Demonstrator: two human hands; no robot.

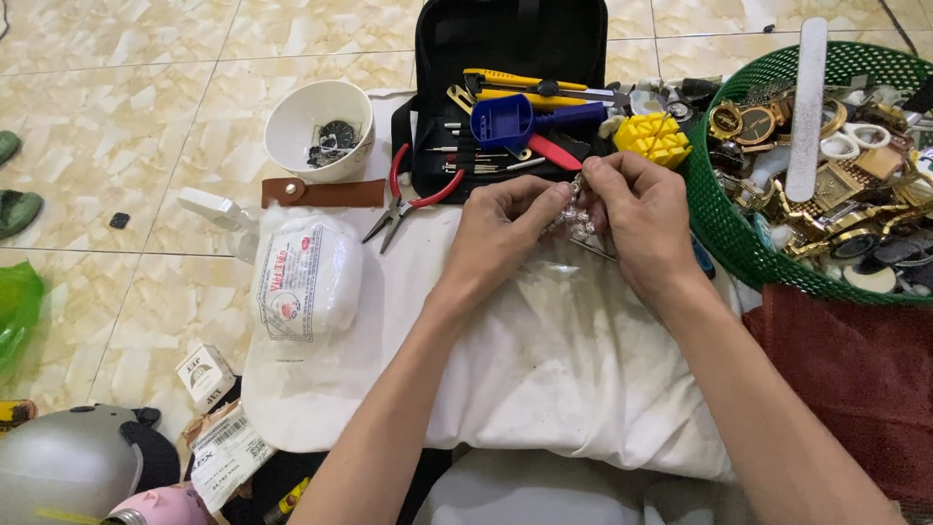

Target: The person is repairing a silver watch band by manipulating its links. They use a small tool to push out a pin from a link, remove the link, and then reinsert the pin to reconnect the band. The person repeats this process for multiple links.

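Both hands meet over the white cloth (pixel 544 369), head view only: left hand (pixel 501 233) has fingers curled in, thumb and fingertips pinched on a small silvery metal piece (pixel 573 209); right hand (pixel 641 219) likewise closed down on the same piece from the other side, fingertips touching it at the top. I cannot tell exactly what the piece is; it looks like a shiny watch part or band, held just above the cloth, between the two hands. I note behind the hands an open black tool case (pixel 510 58) with a blue holder (pixel 501 122), yellow-handled tools and a red-handled tool lying across it. Red-handled pliers (pixel 408 199) lie at the case's near left corner, partly on the cloth. Yellow ridged block (pixel 653 138) sits just beyond the right hand. Green mesh basket (pixel 724 228) to the right, heaped with gold-toned watches, a long pale file (pixel 807 107) resting across the heap. Left of the case: white bowl (pixel 316 122) holding dark small parts, brown leather strap (pixel 321 192) just in front of it, white printed bag (pixel 306 277) on the cloth's left edge. Dark red cloth (pixel 855 379) at lower right
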